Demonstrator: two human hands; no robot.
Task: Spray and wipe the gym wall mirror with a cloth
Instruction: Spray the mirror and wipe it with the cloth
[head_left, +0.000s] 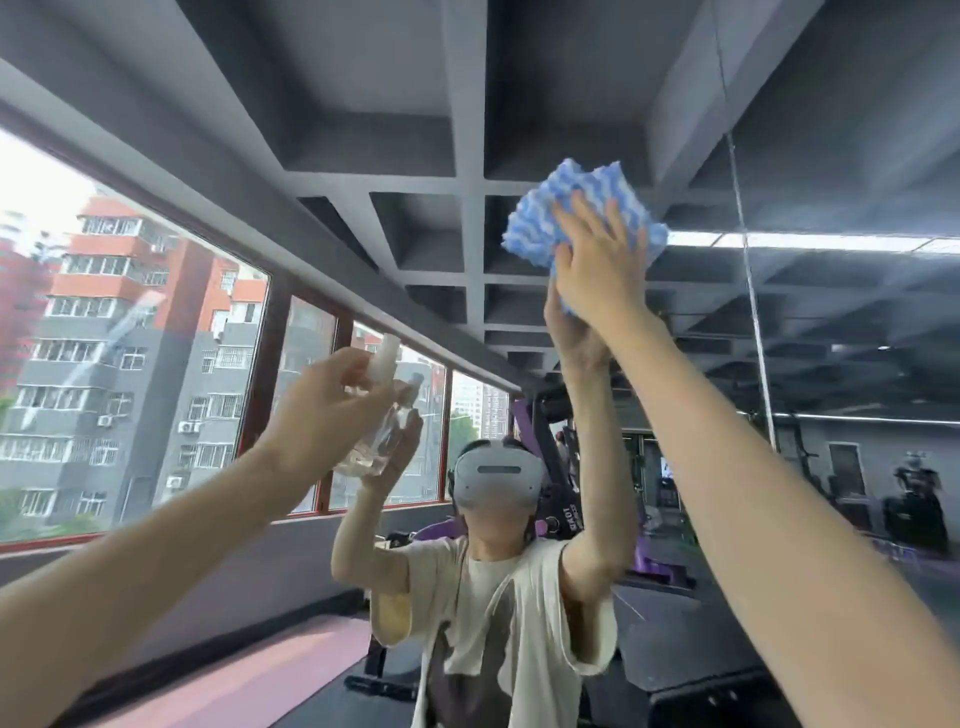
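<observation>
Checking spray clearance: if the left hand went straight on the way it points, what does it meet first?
The mirror. The left hand, holding the spray bottle, points at it, so the bottle would likely touch first. The gap looks short, but depth is unclear.

Spray bottle (374, 447): nozzle blurred, body partly behind left hand (322, 410). Cloth (587, 192): lower part covered by right hand (597, 265). Both forearms cut by frame edges.
</observation>
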